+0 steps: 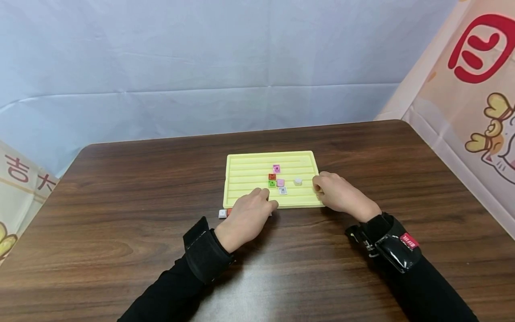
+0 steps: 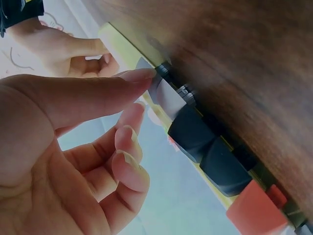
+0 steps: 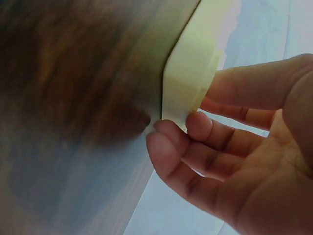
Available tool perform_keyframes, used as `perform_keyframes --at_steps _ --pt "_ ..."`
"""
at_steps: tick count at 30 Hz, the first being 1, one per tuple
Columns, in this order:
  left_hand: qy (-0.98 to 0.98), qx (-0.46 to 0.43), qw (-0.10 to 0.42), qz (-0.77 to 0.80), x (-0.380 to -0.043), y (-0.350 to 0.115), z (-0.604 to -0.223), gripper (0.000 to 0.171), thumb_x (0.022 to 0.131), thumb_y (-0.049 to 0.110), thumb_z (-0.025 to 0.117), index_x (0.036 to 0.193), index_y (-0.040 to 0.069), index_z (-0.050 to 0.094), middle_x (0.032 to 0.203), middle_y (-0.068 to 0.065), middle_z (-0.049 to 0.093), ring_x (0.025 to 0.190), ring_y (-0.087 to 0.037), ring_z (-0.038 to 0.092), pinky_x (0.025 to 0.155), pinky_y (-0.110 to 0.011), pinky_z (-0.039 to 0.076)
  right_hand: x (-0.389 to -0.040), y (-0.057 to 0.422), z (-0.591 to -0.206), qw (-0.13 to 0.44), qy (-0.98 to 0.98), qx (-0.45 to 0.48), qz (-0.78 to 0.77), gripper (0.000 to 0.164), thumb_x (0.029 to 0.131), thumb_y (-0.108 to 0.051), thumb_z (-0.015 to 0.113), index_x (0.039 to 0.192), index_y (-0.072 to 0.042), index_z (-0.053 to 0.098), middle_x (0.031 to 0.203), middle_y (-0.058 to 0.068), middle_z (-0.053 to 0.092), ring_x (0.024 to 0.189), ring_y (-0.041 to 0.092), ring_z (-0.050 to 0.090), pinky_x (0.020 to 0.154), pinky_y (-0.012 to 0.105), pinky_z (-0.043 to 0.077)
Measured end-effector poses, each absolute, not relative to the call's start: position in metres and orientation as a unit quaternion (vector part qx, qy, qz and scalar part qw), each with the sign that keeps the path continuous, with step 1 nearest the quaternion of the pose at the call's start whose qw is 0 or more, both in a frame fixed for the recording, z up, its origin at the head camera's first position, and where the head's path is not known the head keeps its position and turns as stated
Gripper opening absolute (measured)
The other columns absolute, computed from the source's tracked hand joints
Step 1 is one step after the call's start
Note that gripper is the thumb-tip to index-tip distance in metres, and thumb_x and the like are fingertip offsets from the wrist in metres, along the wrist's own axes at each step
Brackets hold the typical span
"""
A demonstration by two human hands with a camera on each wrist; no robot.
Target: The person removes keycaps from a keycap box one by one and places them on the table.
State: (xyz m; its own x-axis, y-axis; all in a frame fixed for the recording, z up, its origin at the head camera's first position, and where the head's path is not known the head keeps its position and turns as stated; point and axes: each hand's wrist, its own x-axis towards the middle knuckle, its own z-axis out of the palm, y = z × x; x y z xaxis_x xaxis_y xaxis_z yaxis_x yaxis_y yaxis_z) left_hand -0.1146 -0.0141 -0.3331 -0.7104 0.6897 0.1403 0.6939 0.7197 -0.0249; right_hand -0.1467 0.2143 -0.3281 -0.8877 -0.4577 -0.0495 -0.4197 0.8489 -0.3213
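Observation:
A pale yellow ridged tray lies on the table, several small keycaps on it. My right hand holds its right edge; in the right wrist view the thumb lies over the rim and the fingers curl by the corner. My left hand is over a row of keycaps along the tray's front edge, largely hidden under it in the head view. In the left wrist view, the thumb tip overlaps a grey-white keycap, its other fingers loosely bent and apart from the thumb. Black keycaps and a red keycap follow.
On the tray sit a pink keycap, a red one, a green one and a white one. A white keycap ends the front row at left. Brown wooden table surrounds the tray, with cloth hangings behind.

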Motion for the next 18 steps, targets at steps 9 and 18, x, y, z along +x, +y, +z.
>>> perform_keyframes --at_steps 9,18 --pt "-0.925 -0.374 0.065 -0.015 -0.1142 -0.0145 -0.3330 0.014 0.089 0.007 0.058 0.089 0.014 0.070 0.075 -0.004 0.049 0.066 -0.016 0.045 0.050 -0.024 0.038 -0.1464 0.2139 -0.3280 0.058 0.959 -0.231 -0.152 0.011 0.086 0.007 0.053 0.079 -0.002 0.053 0.071 0.006 0.042 0.061 0.017 0.035 0.055 0.030 0.030" --pt "-0.925 -0.374 0.064 -0.022 -0.1142 -0.0169 -0.3326 0.012 0.089 0.010 0.059 0.089 0.014 0.070 0.074 -0.004 0.049 0.065 -0.016 0.044 0.050 -0.023 0.038 -0.1467 0.2141 -0.3292 0.056 0.959 -0.232 -0.151 0.011 0.086 0.006 0.054 0.079 -0.002 0.053 0.071 0.006 0.042 0.061 0.017 0.035 0.055 0.030 0.030"
